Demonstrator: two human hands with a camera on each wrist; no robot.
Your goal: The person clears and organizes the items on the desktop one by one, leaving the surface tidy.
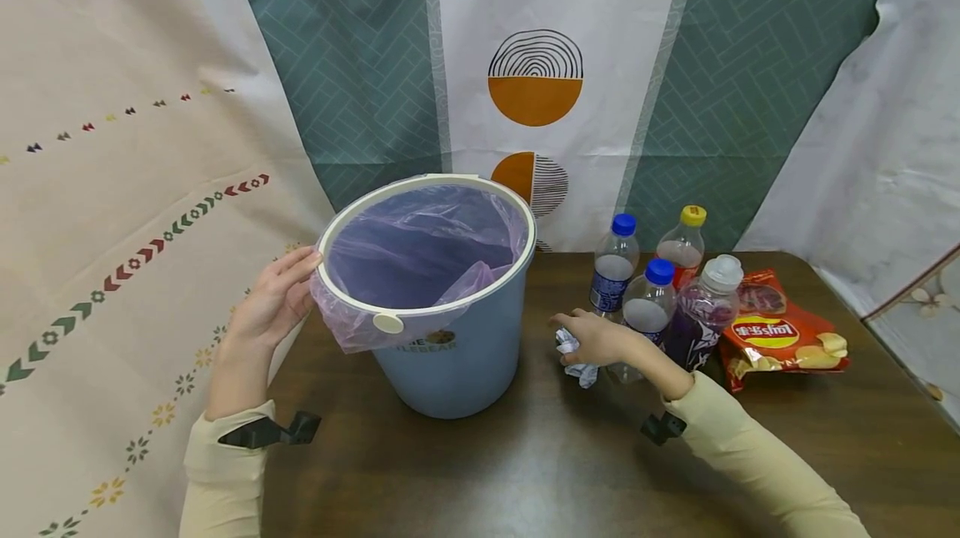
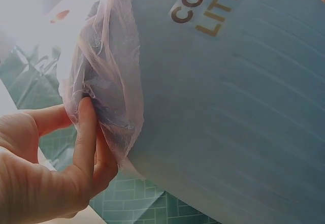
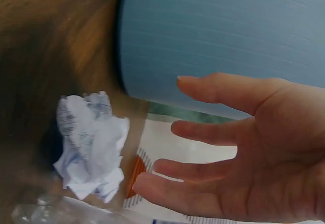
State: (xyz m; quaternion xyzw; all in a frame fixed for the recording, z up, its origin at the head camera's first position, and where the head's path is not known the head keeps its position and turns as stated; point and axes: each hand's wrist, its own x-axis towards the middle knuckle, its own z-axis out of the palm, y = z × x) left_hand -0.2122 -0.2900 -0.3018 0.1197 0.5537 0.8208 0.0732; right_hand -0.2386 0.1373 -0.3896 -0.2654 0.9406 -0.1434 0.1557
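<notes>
A blue trash bin (image 1: 457, 371) with a cream rim stands on the table, lined with a translucent pink plastic bag (image 1: 347, 323) folded over its edge. At the bin's left side, my left hand (image 1: 272, 302) grips the rim through the bag; in the left wrist view its fingers (image 2: 87, 132) press the bag's overhang. My right hand (image 1: 600, 339) hovers over a crumpled paper ball (image 3: 91, 145), fingers spread and loosely bent. A gap shows between those fingers and the paper in the right wrist view.
Right of the paper stand two blue-capped bottles (image 1: 609, 279), a yellow-capped bottle (image 1: 681, 248) and a white-capped bottle of purple drink (image 1: 703, 309). A red chip bag (image 1: 780, 334) lies beyond them on the brown table (image 1: 465, 480). Patterned cloth (image 1: 360, 62) hangs behind.
</notes>
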